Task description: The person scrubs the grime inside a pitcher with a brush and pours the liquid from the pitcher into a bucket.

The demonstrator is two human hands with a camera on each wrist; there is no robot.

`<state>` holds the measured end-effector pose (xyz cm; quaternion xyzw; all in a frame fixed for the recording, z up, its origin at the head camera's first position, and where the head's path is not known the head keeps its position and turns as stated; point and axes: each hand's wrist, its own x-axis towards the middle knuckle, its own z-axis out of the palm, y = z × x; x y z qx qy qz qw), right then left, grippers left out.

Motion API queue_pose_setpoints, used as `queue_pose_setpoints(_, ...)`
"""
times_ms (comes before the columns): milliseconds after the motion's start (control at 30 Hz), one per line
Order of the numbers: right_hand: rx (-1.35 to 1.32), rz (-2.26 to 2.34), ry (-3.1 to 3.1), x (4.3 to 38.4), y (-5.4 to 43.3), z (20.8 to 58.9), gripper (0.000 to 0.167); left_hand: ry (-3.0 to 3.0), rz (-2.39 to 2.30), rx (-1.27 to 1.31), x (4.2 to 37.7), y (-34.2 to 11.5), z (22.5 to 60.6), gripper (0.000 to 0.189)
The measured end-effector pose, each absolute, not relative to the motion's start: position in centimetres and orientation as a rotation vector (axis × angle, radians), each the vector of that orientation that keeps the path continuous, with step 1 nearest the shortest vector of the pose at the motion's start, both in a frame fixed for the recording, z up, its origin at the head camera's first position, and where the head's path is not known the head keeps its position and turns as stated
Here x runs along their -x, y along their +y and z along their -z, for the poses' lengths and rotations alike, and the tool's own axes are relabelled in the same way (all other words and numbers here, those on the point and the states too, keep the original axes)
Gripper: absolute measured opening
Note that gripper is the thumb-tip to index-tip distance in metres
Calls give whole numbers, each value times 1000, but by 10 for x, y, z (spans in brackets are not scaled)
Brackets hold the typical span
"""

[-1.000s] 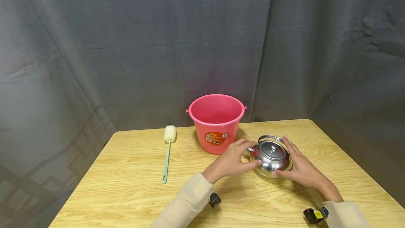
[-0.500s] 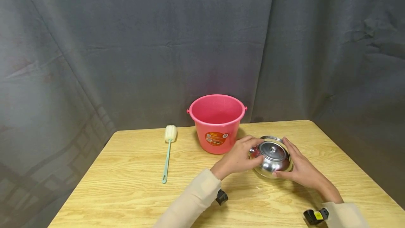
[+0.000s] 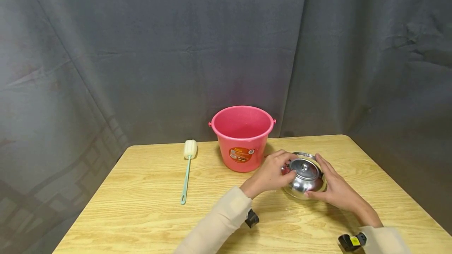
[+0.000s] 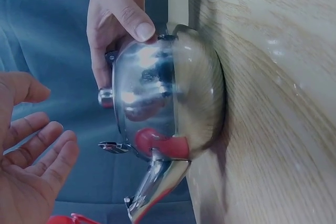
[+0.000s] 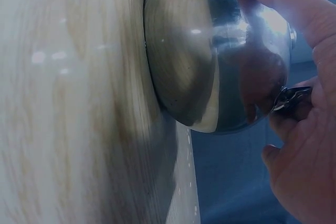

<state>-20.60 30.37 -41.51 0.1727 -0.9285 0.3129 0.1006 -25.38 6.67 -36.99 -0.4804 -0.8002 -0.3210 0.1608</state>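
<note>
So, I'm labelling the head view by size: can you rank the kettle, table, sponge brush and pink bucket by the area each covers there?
From largest to smallest:
1. Table, running out of frame
2. Pink bucket
3. Kettle, partly covered
4. Sponge brush, long but slim

long creased cream cloth left sleeve [image 3: 219, 222] | small black boxy left-wrist device [image 3: 252, 218] | matching cream cloth right sleeve [image 3: 385, 240] | black blocky right-wrist device [image 3: 347, 243] with yellow rectangular label [image 3: 354, 240] | bare fingers [image 4: 61, 166]
</note>
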Motion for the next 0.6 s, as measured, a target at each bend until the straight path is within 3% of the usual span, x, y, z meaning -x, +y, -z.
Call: queue_pose_setpoints(600,-527,-935,-2732,207,304,416,122,-2265,908,1392,257,82,373,32)
